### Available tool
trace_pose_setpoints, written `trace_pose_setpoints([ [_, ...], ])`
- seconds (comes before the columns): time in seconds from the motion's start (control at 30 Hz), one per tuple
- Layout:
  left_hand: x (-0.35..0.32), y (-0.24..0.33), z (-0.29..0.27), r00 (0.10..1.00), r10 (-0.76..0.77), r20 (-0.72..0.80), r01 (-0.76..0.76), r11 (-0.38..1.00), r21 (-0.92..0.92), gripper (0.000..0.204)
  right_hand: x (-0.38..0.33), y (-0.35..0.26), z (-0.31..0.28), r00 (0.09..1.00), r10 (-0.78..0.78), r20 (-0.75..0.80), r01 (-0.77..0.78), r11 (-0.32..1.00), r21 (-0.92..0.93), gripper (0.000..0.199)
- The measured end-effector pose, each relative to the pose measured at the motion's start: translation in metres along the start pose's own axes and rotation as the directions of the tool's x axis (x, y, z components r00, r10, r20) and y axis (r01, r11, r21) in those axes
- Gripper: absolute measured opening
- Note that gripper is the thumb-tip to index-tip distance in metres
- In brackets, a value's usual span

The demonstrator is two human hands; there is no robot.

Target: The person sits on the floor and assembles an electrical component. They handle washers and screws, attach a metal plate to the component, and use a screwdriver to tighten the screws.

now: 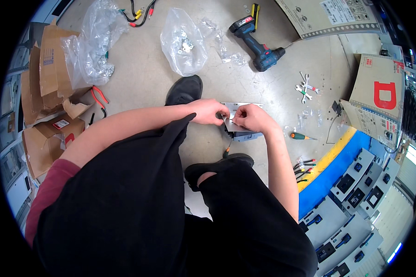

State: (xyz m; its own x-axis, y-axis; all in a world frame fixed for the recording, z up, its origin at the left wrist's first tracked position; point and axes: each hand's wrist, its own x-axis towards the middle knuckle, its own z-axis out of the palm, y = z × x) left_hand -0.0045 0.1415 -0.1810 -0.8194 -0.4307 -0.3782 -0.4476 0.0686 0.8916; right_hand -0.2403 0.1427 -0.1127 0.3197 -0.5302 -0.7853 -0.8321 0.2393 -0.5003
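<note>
On the concrete floor (148, 78), between two black shoes, sits a small grey metal unit (243, 134) with a thin metal plate (231, 123) on its top. Both hands meet over it: the left hand (210, 111) pinches the plate's left edge with closed fingers, and the right hand (250, 117) is curled shut on its right side. Far off lies a blue cordless drill (259, 44); right of the hands, a green-handled screwdriver (301, 136) and small wrenches (306, 90).

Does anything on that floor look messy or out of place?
Yes. Small wrenches lie scattered on the bare floor, a torn cardboard box gapes at the left, and crumpled plastic bags of hardware lie loose above the hands.
</note>
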Motion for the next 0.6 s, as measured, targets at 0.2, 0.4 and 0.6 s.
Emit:
trace_pose_setpoints([
  [0.2, -0.006, -0.003, 0.001, 1.000, -0.015, -0.015, 0.015, 1.000, -0.010, 0.037, -0.031, 0.019, -0.019, 0.792, 0.046, -0.609, 0.085, 0.979, 0.185, 0.031],
  [0.4, 0.001, 0.002, 0.002, 1.000, 0.013, -0.013, -0.013, 1.000, -0.008, 0.036, -0.054, 0.136, 0.033, 0.285, 0.453, -0.845, 0.460, 0.708, 0.535, 0.027],
  [0.6, 0.001, 0.001, 0.002, 0.999, -0.029, -0.043, 0.028, 0.999, -0.017, 0.037, -0.042, 0.167, 0.135, 0.521, 0.718, -0.461, 0.402, 0.270, 0.875, 0.033],
])
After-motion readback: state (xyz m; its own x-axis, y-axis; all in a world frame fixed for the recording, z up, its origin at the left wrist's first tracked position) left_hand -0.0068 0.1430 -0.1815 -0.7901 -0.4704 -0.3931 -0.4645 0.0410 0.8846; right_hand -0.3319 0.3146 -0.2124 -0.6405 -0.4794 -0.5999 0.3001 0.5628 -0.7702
